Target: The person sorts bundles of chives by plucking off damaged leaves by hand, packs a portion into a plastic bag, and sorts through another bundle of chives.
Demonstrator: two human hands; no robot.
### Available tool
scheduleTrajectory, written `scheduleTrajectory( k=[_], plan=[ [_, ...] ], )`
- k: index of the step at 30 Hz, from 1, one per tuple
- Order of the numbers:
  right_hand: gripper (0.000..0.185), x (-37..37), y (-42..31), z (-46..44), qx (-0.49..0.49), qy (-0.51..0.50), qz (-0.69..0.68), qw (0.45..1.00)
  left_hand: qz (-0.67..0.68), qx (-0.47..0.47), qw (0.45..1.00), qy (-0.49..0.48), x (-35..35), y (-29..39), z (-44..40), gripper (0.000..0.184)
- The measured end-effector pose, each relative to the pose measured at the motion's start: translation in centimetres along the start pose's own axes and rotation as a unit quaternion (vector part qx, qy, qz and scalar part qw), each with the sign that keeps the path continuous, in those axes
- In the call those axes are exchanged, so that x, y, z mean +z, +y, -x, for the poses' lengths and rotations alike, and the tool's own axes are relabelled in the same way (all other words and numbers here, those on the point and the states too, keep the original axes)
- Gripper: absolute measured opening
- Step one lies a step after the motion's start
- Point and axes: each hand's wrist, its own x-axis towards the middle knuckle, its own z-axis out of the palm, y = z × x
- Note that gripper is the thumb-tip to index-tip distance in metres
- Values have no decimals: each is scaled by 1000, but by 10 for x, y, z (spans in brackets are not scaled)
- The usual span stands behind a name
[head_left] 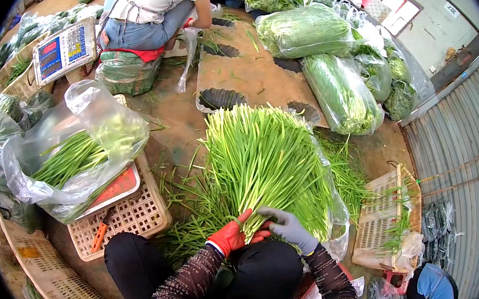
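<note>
A large pile of garlic chives (256, 141) lies in front of my knees, with pale ends at the far side and clear plastic along its right edge. The near ends of a bunch of chives (252, 223) are gathered between my hands. My left hand (230, 235), in a red glove, is closed round the bunch from the left and below. From the right, my right hand (288, 228), in a grey glove, curls its fingers against the same stems. Some fingertips are hidden behind the stems.
At left, a bag of chives (75, 159) sits on a scale over a crate (140, 211), beside an orange-handled knife (101, 231). Bagged greens (304, 31) lie at the back right. Another crate (373, 234) stands right. A person (153, 11) sits ahead near a scale display (66, 51).
</note>
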Motion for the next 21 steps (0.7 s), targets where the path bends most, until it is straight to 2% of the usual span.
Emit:
scheduleTrajectory(
  k=[1,3,4,5,7,8,9,11,12,13,15,16,17,19,21],
  plan=[
    [47,-1,1,-3,0,1,1,1000,-8,-5,1000,-4,0,0,-1,53],
    [33,-1,3,-12,-4,213,-90,973,-24,-13,1000,-10,2,-1,-4,53],
    [32,-3,2,-20,-11,261,-72,963,-31,-13,999,-13,3,-2,-4,53],
    [32,-4,1,-26,-10,260,-71,963,-40,-11,999,-14,4,-3,-4,53],
    [41,-1,-17,-44,63,281,94,953,-74,7,997,-5,9,-3,-2,52],
    [52,0,-29,-53,54,262,355,896,-103,23,994,14,10,-5,-3,52],
    [52,3,-31,-63,55,262,355,896,-133,39,990,39,10,-8,-6,52],
    [71,11,-31,-81,97,191,555,804,-181,59,977,102,9,-12,-14,52],
    [65,18,-36,-85,122,190,575,786,-189,59,971,132,9,-13,-18,53],
    [65,18,-27,-88,117,186,577,787,-186,54,969,154,10,-15,-20,53],
    [45,21,-4,-90,71,215,554,801,-180,45,973,139,10,-16,-17,53],
    [31,20,-5,-83,47,227,508,830,-198,50,978,28,7,-9,-10,52],
    [31,18,-1,-76,46,227,509,829,-198,51,979,27,3,-4,-7,52],
    [18,19,6,-57,-145,274,281,908,21,-15,990,-137,-1,2,-2,52],
    [13,25,10,-37,-169,276,266,908,16,-14,994,-110,-7,9,0,49]
  ],
)
